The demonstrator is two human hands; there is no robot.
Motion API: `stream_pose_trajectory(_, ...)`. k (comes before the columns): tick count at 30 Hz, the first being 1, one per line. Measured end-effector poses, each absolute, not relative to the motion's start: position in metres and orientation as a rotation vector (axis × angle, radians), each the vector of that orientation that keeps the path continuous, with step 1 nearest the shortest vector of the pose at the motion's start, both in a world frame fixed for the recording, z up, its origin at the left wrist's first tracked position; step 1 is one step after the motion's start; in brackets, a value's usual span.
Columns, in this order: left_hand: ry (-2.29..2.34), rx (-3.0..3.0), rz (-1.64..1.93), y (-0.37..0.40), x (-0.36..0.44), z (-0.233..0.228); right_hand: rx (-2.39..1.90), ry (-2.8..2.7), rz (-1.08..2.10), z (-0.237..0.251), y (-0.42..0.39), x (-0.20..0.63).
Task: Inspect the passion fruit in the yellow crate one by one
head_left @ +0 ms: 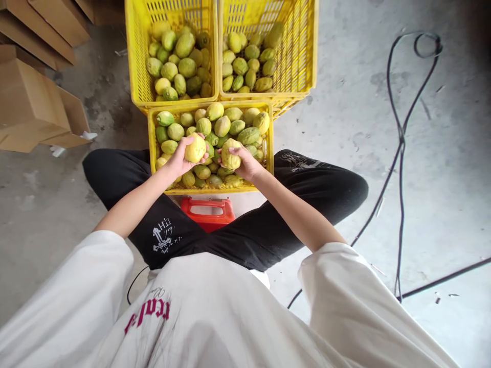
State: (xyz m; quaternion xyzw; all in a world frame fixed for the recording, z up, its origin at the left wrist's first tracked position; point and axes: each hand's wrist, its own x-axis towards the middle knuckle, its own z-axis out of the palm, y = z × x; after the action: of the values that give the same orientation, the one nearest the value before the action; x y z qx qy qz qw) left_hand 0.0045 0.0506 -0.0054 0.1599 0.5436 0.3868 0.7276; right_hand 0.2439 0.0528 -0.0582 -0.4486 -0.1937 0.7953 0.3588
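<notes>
My left hand [186,156] is wrapped around a yellow fruit [195,148], rounded and lightly speckled, its kind not certain but lemon-like. A second yellow fruit [230,155], bumpier and paler, is gripped in my right hand [245,161], with the thumb over its top. Both hands are close together above the near yellow crate [210,191]. Many green and yellow oval fruits [249,135] fill that crate beneath them. My fingers on the far sides of both held fruits are partly hidden.
Two more yellow crates stand beyond, the left one [135,56] and the right one [295,51], both holding similar fruit. A red plastic handle [209,217] shows between my legs. Cardboard boxes [34,102] lie at left; a black cable [401,138] loops over the floor at right.
</notes>
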Motion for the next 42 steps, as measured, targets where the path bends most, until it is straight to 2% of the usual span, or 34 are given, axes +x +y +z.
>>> stream_pose_trajectory(6, 1.22, 0.333, 0.853, 0.054, 0.009, 0.002, -1.19, -0.499, 1.888, -0.049, 0.058, 0.228)
stream_pose_trajectory(15, 1.144, 0.241, 0.912, 0.055, 0.002, 0.0, -1.056, -0.396, 2.108, -0.044, 0.067, 0.218)
stream_pose_trajectory(23, 1.127, 0.114, 0.926, 0.058, 0.002, -0.012, -1.085, -0.36, 2.096, -0.056, 0.066, 0.231)
stream_pose_trajectory(42, 1.181, 0.231, 0.904, 0.047, -0.014, -0.018, -1.19, -0.308, 2.111, -0.043, 0.064, 0.228)
